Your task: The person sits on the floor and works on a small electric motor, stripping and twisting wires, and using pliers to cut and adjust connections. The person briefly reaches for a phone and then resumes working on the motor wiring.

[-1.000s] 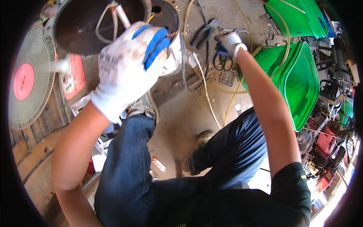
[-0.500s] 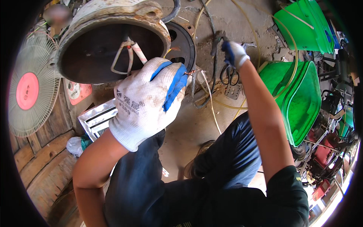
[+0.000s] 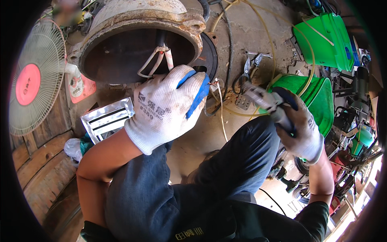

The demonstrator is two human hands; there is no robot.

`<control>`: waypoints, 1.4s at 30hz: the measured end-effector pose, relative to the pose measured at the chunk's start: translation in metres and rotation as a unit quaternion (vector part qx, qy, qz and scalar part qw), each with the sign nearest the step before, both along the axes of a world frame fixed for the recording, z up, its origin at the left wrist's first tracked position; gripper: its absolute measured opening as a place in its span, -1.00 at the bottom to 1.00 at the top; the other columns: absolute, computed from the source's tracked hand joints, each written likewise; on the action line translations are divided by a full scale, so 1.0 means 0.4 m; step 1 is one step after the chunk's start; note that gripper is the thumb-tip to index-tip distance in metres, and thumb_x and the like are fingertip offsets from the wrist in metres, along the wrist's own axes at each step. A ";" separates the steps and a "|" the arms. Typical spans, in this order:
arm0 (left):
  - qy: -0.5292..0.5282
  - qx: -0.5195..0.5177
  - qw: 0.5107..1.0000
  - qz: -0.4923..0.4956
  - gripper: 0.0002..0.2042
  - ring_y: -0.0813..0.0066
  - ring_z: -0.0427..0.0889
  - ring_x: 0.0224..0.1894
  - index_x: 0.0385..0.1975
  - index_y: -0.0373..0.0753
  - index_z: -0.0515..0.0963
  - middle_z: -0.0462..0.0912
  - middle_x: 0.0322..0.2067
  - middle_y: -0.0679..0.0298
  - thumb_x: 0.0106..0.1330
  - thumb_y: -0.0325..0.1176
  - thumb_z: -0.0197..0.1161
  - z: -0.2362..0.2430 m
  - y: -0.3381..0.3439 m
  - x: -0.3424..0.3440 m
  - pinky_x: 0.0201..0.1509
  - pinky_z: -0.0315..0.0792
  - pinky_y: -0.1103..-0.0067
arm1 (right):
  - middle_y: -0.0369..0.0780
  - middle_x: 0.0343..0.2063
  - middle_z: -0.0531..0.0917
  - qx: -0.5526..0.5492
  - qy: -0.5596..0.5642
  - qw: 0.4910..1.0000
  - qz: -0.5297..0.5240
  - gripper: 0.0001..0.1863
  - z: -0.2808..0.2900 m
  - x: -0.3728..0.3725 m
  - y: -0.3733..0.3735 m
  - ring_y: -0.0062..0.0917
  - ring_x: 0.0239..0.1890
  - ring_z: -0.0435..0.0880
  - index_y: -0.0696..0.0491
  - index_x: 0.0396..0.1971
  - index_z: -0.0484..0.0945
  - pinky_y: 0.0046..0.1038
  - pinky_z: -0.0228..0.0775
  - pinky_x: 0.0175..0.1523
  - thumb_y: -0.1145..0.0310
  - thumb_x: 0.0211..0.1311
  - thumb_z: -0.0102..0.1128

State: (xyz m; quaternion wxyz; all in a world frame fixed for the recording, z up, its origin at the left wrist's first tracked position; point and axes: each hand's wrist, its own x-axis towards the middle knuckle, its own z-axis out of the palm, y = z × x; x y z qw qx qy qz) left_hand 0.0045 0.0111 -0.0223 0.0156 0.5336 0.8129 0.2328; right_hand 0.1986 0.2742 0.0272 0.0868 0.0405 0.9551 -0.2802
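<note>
My left hand (image 3: pixel 169 105), in a white glove with blue palm, is closed on a wire end (image 3: pixel 213 84) with exposed copper, just below the open rusty metal housing (image 3: pixel 137 22). White leads (image 3: pixel 169 58) hang inside the housing's dark mouth. A pale thin wire (image 3: pixel 223 123) runs down from near my fingers. My right hand (image 3: pixel 298 129), gloved alike, grips blurred pliers (image 3: pixel 268 103) above my right knee, with the jaws pointing up and left. A dark disc with holes (image 3: pixel 209 52) lies beside the housing.
A pink-centred fan (image 3: pixel 36 76) stands left, near a shiny metal frame (image 3: pixel 105 117). Green bins (image 3: pixel 320 40) are at the right. Scissors (image 3: pixel 242 78), a wrench (image 3: pixel 258 53), hoses and cables lie on the floor (image 3: pixel 258 28). Metal parts and machinery (image 3: pixel 358 101) crowd the right edge.
My right hand has picked up pliers from the floor and moved back and rightward with them. My left hand has shifted right, still closed on the wire. The view has shifted.
</note>
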 end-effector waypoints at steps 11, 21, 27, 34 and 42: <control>-0.030 0.026 0.999 -0.013 -0.55 0.06 0.72 -0.22 0.07 -0.21 0.63 0.60 -0.07 0.12 0.12 -0.35 0.45 0.001 -0.001 -0.002 -0.11 0.63 0.30 | 0.17 0.22 0.45 0.137 -0.036 0.989 0.048 -0.56 0.034 -0.065 -0.050 0.10 0.20 0.49 0.26 -0.06 0.62 -0.08 0.33 0.33 0.52 -0.05 0.29; -0.050 0.048 0.998 -0.011 -0.55 0.10 0.72 -0.23 0.07 -0.19 0.65 0.62 -0.10 0.16 0.10 -0.37 0.45 -0.006 0.005 -0.006 -0.13 0.63 0.34 | 0.05 -0.10 0.59 0.126 -0.023 0.989 0.069 -0.71 0.051 -0.092 -0.046 -0.06 -0.14 0.62 0.19 -0.25 0.67 -0.14 0.51 -0.03 0.44 -0.05 0.37; -0.041 0.054 0.997 -0.033 -0.54 0.12 0.73 -0.21 0.07 -0.22 0.65 0.65 -0.10 0.12 0.09 -0.39 0.44 -0.016 -0.012 -0.010 -0.12 0.63 0.36 | -0.05 -0.39 0.71 -0.374 -0.334 0.864 -0.042 -0.65 0.030 -0.120 0.065 -0.41 -0.52 0.67 0.32 -0.25 0.59 -0.41 0.51 -0.44 0.34 0.11 0.44; -0.075 0.073 0.994 -0.026 -0.57 0.10 0.73 -0.19 0.04 -0.23 0.66 0.66 -0.11 0.10 0.09 -0.41 0.42 -0.015 -0.007 -0.006 -0.09 0.63 0.34 | -0.02 -0.09 0.72 -0.439 -0.330 0.835 -0.033 -0.59 0.035 -0.082 0.078 -0.42 -0.23 0.71 0.28 -0.10 0.65 -0.41 0.56 -0.14 0.33 0.12 0.49; -0.098 0.070 0.993 -0.006 -0.61 0.05 0.73 -0.18 0.00 -0.24 0.67 0.66 -0.11 0.09 0.12 -0.41 0.40 -0.011 -0.001 -0.013 -0.08 0.63 0.33 | 0.02 0.26 0.48 0.354 0.139 0.916 0.131 -0.63 0.043 -0.072 0.010 -0.01 0.22 0.49 0.13 -0.12 0.64 0.02 0.37 0.28 0.40 0.01 0.42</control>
